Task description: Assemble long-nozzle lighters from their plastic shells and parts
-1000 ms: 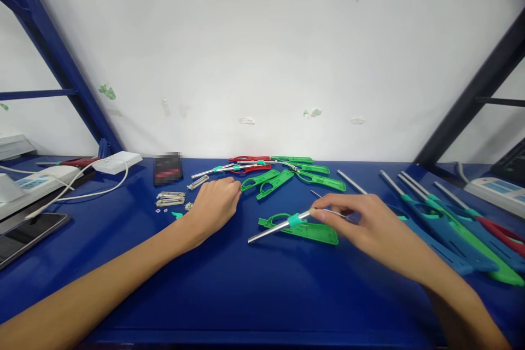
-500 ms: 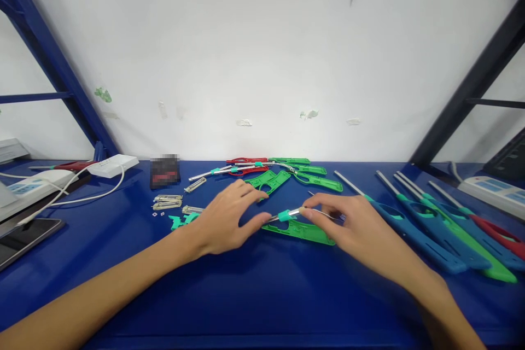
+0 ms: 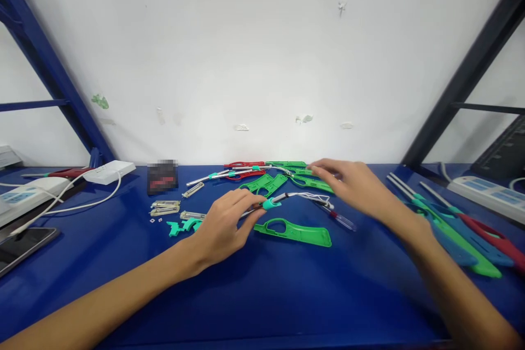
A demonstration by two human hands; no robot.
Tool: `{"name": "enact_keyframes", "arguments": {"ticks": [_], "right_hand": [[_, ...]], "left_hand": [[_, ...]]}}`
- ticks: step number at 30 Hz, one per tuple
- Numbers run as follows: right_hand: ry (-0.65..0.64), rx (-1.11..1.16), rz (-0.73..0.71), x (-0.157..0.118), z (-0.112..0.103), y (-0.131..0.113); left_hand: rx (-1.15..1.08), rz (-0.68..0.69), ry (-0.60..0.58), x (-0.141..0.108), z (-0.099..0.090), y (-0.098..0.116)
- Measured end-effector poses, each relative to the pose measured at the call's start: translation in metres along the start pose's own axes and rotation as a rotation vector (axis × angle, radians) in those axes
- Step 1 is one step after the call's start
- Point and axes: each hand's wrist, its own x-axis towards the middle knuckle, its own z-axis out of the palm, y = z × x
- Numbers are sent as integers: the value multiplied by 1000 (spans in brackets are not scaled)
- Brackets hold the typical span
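"Looking from the near side, where is the work?"

"The green shell (image 3: 303, 233) lies on the table (image 3: 246, 295), a little below the middle of the frame. Just above it, the left hand (image 3: 223, 224) pinches the tube (image 3: 280, 198) close to its teal collar (image 3: 271, 204)."

"How to do this step well?"

"I think the pinch should be firm but gentle, so the tube does not roll. The wires (image 3: 309, 196) come from its right end; better not to pull or bend them sharply."

"Is something in the way?"

"The screwdriver (image 3: 343, 221) is near the ends of the wires, and it could catch them, I judge."

"And the right hand (image 3: 365, 188)?"

"It is right of centre, fingers near the far shells (image 3: 314, 184). Whether it grips one, I cannot tell."

"What else is around?"

"The phone (image 3: 27, 246) is at the lower left. The lighters (image 3: 455, 235) lie at the right, partly behind the right arm. Teal clips (image 3: 176, 228) are beside the left hand, and behind them the metal parts (image 3: 164, 208). The wall (image 3: 254, 54) is farthest."
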Motion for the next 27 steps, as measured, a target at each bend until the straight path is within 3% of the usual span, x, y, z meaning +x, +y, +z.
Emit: {"name": "enact_keyframes", "arguments": {"ticks": [4,8,13,23,27], "right_hand": [[-136,-158,0,36,17,50],[-207,-241,-54,38,45,74],[-144,-277,-76,32,47,75],[41,-205,128,28,17,70],[-21,-24,158,13,-3,48]], "left_hand": [[25,21,27,1,1,-1],[43,38,30,1,0,0],[51,53,29,1,-2,0],[58,84,0,1,-3,2],[58,117,7,2,-5,3]]}}
